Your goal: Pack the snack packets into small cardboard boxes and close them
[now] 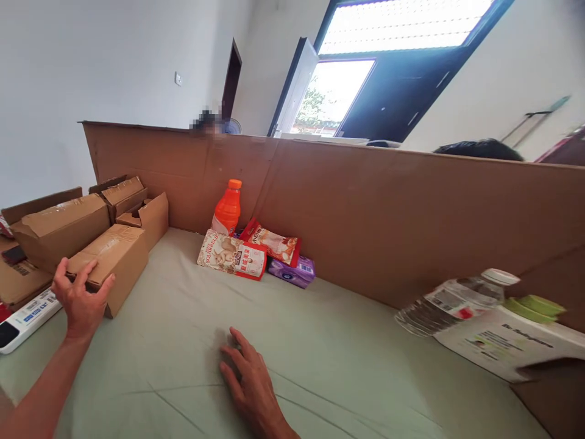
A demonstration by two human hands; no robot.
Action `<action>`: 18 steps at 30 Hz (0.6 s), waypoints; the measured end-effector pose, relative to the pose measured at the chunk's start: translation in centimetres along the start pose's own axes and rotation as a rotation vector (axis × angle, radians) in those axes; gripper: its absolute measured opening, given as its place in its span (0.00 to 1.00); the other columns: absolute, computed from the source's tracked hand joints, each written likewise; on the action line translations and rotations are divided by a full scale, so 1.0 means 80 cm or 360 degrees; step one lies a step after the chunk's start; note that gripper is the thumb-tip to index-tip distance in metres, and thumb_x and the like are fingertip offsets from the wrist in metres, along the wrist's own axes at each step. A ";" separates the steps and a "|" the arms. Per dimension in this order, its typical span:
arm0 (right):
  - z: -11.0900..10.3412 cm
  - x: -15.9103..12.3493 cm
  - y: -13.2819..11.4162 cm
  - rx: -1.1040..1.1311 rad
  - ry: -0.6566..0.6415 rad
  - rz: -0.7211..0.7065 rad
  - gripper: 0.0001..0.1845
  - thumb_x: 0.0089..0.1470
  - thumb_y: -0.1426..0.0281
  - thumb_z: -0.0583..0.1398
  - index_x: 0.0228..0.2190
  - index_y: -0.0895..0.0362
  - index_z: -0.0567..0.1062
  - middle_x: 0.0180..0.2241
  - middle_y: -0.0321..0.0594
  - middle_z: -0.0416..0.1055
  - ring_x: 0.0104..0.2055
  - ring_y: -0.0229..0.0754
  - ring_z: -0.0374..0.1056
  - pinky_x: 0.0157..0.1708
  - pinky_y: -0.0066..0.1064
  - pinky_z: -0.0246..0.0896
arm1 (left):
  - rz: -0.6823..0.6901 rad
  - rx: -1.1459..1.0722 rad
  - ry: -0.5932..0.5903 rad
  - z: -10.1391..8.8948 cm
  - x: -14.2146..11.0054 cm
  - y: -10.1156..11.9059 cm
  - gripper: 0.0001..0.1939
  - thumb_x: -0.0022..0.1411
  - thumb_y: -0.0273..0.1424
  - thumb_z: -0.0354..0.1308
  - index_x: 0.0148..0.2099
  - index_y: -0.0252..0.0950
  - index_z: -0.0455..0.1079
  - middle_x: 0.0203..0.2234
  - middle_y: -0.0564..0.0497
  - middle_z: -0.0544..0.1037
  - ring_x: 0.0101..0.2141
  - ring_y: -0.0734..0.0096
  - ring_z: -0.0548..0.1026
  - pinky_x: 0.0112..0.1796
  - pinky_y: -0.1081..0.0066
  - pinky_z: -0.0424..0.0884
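My left hand [81, 299] reaches to the left, fingers spread, touching the near end of a closed cardboard box [114, 256]. Flat on the pale green table cover [320, 341] lies my right hand [249, 378], fingers apart and holding nothing. Further back stand an orange drink bottle [227, 208], two snack packets [232, 255] [273, 241] and a purple pack [295, 271], all out of reach of both hands.
More cardboard boxes [59, 228] are stacked at the left, with a white pack [27, 317] at the edge. A tall cardboard wall [388, 207] rings the table. At right lie a clear water bottle [452, 299] and a white box [512, 341]. Heads of other people show behind the wall.
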State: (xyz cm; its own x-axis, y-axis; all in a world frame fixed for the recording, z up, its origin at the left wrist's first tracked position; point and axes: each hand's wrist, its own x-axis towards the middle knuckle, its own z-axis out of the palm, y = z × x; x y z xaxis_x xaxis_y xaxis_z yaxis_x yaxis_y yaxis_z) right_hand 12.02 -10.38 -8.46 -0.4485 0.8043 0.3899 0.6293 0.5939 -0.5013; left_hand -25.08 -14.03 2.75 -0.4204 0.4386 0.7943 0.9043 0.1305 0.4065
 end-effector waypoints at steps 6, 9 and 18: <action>-0.006 0.004 -0.004 -0.0090 -0.0068 -0.0051 0.16 0.60 0.70 0.56 0.45 0.54 0.80 0.62 0.54 0.66 0.59 0.57 0.69 0.53 0.53 0.71 | -0.0008 -0.0035 -0.0024 0.013 0.024 -0.021 0.21 0.64 0.38 0.60 0.57 0.40 0.72 0.70 0.52 0.50 0.67 0.34 0.55 0.63 0.40 0.56; -0.006 0.005 -0.009 -0.0119 -0.0051 -0.0045 0.16 0.59 0.71 0.56 0.44 0.56 0.81 0.61 0.57 0.68 0.59 0.58 0.70 0.53 0.53 0.71 | -0.0015 -0.0060 -0.0004 0.017 0.038 -0.033 0.22 0.62 0.39 0.61 0.56 0.37 0.72 0.70 0.51 0.51 0.67 0.34 0.55 0.62 0.43 0.58; -0.012 0.010 -0.020 -0.0113 -0.0113 0.0013 0.17 0.56 0.76 0.59 0.47 0.57 0.78 0.62 0.56 0.67 0.59 0.56 0.69 0.55 0.51 0.67 | 0.0010 -0.0094 -0.0098 -0.001 0.039 -0.016 0.32 0.65 0.41 0.60 0.67 0.38 0.59 0.73 0.49 0.40 0.68 0.24 0.44 0.65 0.32 0.49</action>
State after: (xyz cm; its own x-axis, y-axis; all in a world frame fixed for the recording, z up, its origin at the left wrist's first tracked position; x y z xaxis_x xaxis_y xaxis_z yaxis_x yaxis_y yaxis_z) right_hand 11.22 -10.70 -6.57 -0.4854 0.8101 0.3288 0.6756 0.5862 -0.4471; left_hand -27.58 -12.93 4.70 -0.4079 0.4932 0.7683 0.9000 0.0756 0.4293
